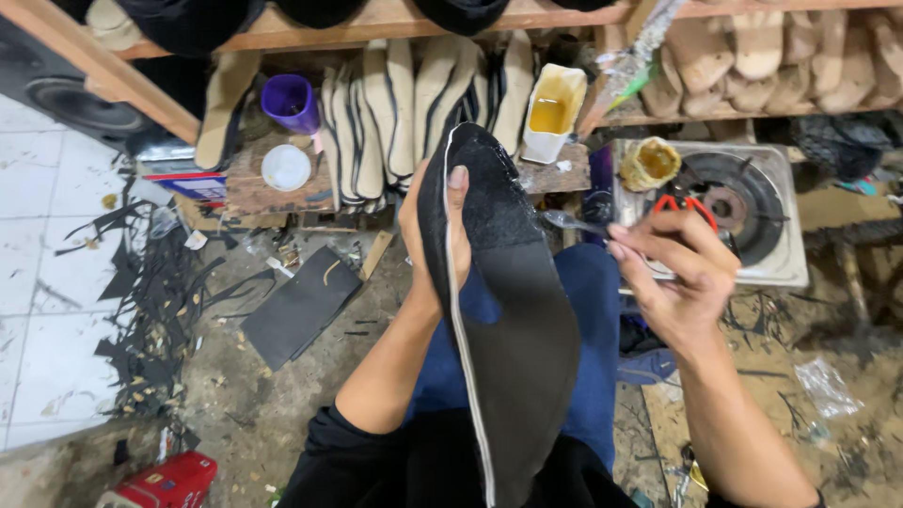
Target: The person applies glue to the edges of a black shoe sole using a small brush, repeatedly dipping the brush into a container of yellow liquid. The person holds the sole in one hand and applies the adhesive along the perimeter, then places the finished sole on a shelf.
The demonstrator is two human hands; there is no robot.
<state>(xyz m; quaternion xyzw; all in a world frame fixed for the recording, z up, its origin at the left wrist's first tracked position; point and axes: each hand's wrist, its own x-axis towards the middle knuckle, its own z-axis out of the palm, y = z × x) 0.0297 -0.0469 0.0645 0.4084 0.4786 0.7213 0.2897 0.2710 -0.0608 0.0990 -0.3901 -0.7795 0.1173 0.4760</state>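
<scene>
Black shoe sole point(508, 320) stands on edge over the person's lap, the left hand point(433, 235) clamped around its upper part, thumb across the face, seemingly to steady it. Beside it the right hand point(673, 273) pinches a small brush point(574, 222) against the toe. Beyond, a tub of yellow glue point(553, 111) sits within reach on a low wooden shelf point(254, 183).

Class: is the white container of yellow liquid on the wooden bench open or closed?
Open: the white container has no lid, and the yellow liquid shows through its top.
</scene>
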